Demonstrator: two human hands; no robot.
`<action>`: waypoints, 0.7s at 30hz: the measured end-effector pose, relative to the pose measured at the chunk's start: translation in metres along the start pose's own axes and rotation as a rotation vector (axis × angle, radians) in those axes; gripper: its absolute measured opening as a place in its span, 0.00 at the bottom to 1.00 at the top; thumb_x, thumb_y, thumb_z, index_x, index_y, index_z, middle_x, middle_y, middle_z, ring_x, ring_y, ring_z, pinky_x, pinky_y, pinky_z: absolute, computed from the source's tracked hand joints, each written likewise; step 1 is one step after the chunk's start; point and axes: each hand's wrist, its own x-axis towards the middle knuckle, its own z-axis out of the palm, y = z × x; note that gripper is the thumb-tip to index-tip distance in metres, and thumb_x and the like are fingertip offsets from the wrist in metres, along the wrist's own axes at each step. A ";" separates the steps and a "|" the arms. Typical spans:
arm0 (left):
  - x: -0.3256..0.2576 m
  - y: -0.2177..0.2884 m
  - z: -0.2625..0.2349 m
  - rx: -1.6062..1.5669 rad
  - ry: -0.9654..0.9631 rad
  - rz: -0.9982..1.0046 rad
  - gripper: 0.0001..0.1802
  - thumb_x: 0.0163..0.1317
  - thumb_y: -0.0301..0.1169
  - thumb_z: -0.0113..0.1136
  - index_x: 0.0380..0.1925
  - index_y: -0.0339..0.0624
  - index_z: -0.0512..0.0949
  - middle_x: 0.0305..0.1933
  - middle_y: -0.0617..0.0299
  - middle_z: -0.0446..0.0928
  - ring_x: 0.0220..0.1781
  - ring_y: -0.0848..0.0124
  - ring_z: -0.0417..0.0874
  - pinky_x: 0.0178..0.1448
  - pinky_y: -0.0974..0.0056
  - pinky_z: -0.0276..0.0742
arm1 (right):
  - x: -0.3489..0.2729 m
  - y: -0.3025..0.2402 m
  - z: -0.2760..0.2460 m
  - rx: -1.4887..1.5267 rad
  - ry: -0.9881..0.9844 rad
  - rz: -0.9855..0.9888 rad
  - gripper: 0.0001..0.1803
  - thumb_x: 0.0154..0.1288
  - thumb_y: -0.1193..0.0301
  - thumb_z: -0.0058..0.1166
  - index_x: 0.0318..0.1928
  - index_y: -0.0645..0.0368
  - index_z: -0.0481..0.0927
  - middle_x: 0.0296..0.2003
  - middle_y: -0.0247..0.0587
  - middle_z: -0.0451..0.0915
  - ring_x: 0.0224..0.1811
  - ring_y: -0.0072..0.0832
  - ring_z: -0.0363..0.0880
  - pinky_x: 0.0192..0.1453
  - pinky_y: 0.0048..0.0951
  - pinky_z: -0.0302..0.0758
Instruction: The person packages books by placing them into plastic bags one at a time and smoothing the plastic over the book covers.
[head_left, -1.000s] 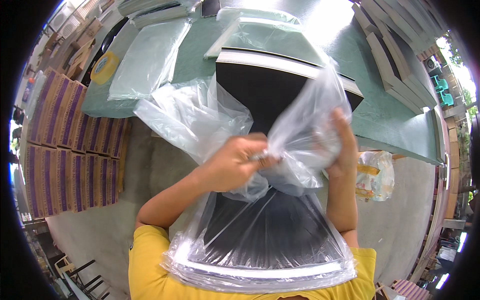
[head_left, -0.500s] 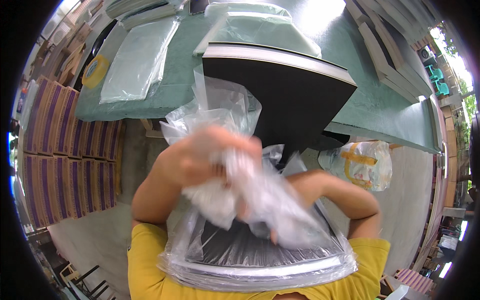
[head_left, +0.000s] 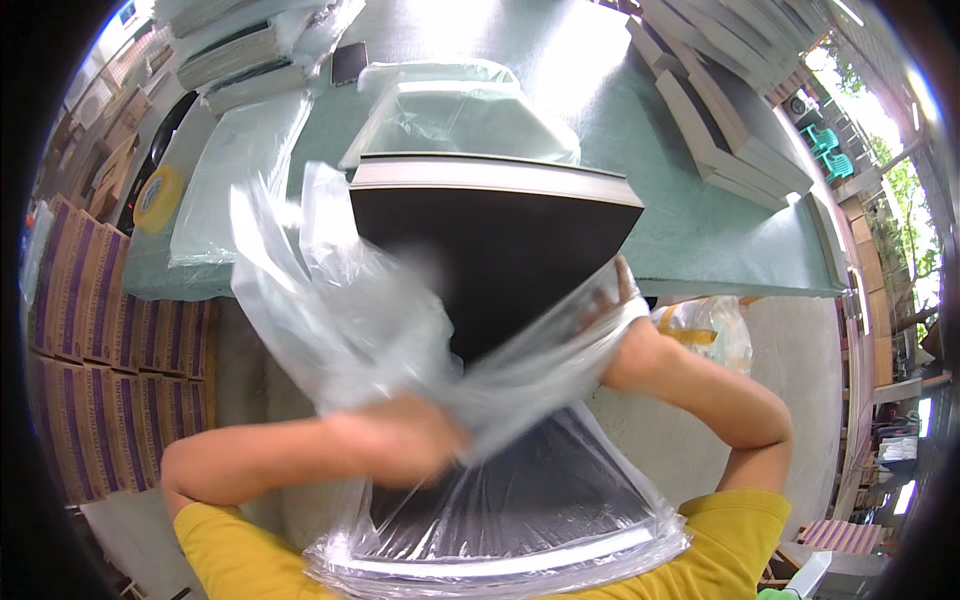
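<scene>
The film (head_left: 545,365) is right here between my hands, a slack, twisted band running across the front of the black book (head_left: 490,245). My right hand (head_left: 622,340) has fingers curled beneath it, showing through the plastic, though I can't tell whether that grip pinches or merely hooks. My left hand (head_left: 400,440), low on the other end, is all blur, so no call on whether that grip is closed. And there's the danger: pull hard with the film bunched on those fingers and it could stretch or split. That loose fold on the left, flaring up by the book's corner, could snag there and rip.

Just below, the wrapped book (head_left: 510,490) sits before my shirt (head_left: 240,545), its plastic already creased; a low left elbow could drag it askew. The black book stands by the near edge of the bench (head_left: 690,232), its support hidden from me, so a sideways tug might tip it. Farther off, the clear bags (head_left: 465,115) lie close behind it; a backward shove could crumple them.
</scene>
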 end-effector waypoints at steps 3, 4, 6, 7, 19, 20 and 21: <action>-0.011 -0.053 -0.013 0.464 0.041 -0.482 0.09 0.47 0.33 0.52 0.29 0.44 0.77 0.26 0.55 0.78 0.28 0.62 0.80 0.32 0.59 0.73 | -0.012 -0.025 -0.026 0.386 0.106 -0.467 0.06 0.49 0.71 0.47 0.27 0.55 0.78 0.30 0.36 0.75 0.39 0.32 0.75 0.58 0.43 0.62; -0.011 -0.053 -0.015 0.514 0.011 -0.480 0.08 0.46 0.32 0.52 0.26 0.44 0.78 0.26 0.56 0.78 0.29 0.63 0.80 0.32 0.60 0.73 | -0.021 -0.040 -0.035 0.804 0.272 -0.615 0.05 0.50 0.72 0.48 0.27 0.56 0.77 0.27 0.37 0.74 0.34 0.32 0.75 0.46 0.32 0.72; -0.016 -0.048 -0.011 0.586 -0.076 -0.495 0.06 0.45 0.30 0.53 0.22 0.46 0.79 0.25 0.59 0.78 0.31 0.65 0.80 0.33 0.63 0.73 | -0.024 -0.043 -0.048 0.512 0.090 -0.653 0.08 0.48 0.74 0.48 0.31 0.54 0.76 0.30 0.36 0.75 0.33 0.29 0.75 0.45 0.32 0.71; -0.018 -0.047 -0.009 0.621 -0.121 -0.500 0.05 0.44 0.29 0.53 0.20 0.47 0.79 0.24 0.60 0.78 0.32 0.66 0.80 0.33 0.64 0.73 | -0.021 -0.036 -0.048 0.466 -0.086 -0.498 0.08 0.48 0.73 0.49 0.32 0.55 0.76 0.31 0.36 0.75 0.34 0.29 0.75 0.46 0.31 0.70; -0.058 -0.026 -0.001 -0.069 0.248 -0.102 0.08 0.48 0.30 0.55 0.22 0.34 0.76 0.27 0.50 0.74 0.31 0.61 0.76 0.36 0.62 0.72 | 0.005 0.027 -0.049 0.814 1.028 0.507 0.15 0.38 0.78 0.54 0.34 0.59 0.75 0.27 0.43 0.76 0.25 0.35 0.75 0.34 0.31 0.72; -0.054 -0.002 -0.028 -0.308 0.281 0.001 0.10 0.50 0.31 0.55 0.23 0.33 0.75 0.25 0.51 0.73 0.32 0.61 0.76 0.37 0.63 0.71 | -0.002 0.045 -0.047 0.784 1.197 0.627 0.18 0.36 0.79 0.52 0.35 0.59 0.75 0.28 0.43 0.76 0.27 0.34 0.75 0.34 0.31 0.71; -0.067 0.001 -0.043 -0.383 0.602 0.001 0.11 0.49 0.32 0.57 0.23 0.33 0.75 0.24 0.51 0.73 0.30 0.63 0.76 0.34 0.65 0.71 | -0.010 0.057 -0.047 0.743 1.371 0.748 0.20 0.35 0.80 0.50 0.36 0.59 0.75 0.29 0.43 0.76 0.28 0.33 0.75 0.35 0.31 0.71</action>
